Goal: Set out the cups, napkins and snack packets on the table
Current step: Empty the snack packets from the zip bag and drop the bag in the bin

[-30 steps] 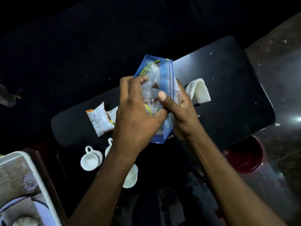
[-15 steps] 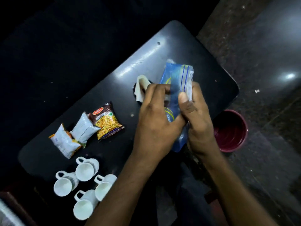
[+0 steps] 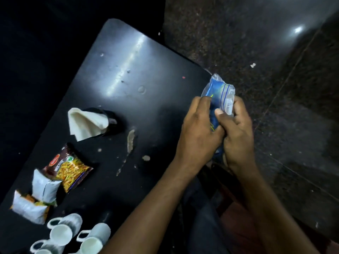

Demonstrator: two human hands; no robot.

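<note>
Both my hands grip a clear and blue zip bag (image 3: pixel 221 92) past the right edge of the black table (image 3: pixel 146 74). My left hand (image 3: pixel 198 132) squeezes its left side, my right hand (image 3: pixel 236 132) its right side. On the table stand white napkins (image 3: pixel 86 123) in a black holder (image 3: pixel 111 123). Three snack packets lie at the left: a brown and yellow one (image 3: pixel 68 169) and two white ones (image 3: pixel 45 187) (image 3: pixel 29 208). Several white cups (image 3: pixel 61 233) lie on their sides at the near left corner.
The dark speckled stone floor (image 3: pixel 256 43) runs along the right, with a light glare at the top right. Crumbs and smears dot the tabletop. My dark trousers (image 3: pixel 201 208) show below the hands.
The view has swung right, so the table items sit further left and the red bowl is out of view. The hands with the bag have moved beyond the table's right edge.
</note>
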